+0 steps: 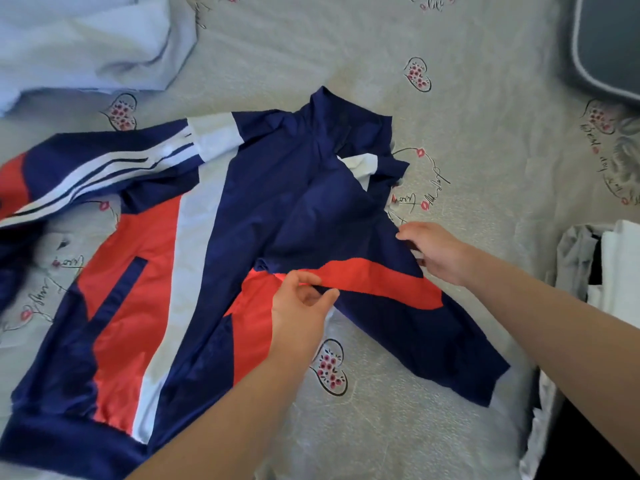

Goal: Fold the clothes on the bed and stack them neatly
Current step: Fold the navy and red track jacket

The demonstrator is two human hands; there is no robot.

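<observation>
A navy, red and white track jacket (214, 237) lies spread on the bed (485, 150), collar toward the far side. One sleeve with white stripes stretches to the left; the other runs down to the right. My left hand (301, 306) pinches the edge of the right sleeve's red band between thumb and fingers. At the upper edge of that same sleeve, near the shoulder, my right hand (436, 252) grips the fabric with curled fingers.
A pale blue garment (86, 39) lies crumpled at the far left. At the right edge sits a pile of white and grey clothes (602, 265). A dark grey cushion (609, 39) occupies the top right corner. The bed's edge runs down the right side.
</observation>
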